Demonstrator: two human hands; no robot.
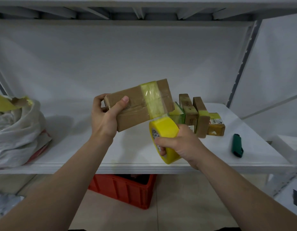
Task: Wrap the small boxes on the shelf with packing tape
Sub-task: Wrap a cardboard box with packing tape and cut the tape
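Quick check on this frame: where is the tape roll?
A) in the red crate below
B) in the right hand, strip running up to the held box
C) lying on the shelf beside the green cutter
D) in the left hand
B: the right hand grips the yellow tape roll just below the cardboard box that the left hand holds, and a strip runs from the roll up onto the box's taped band.
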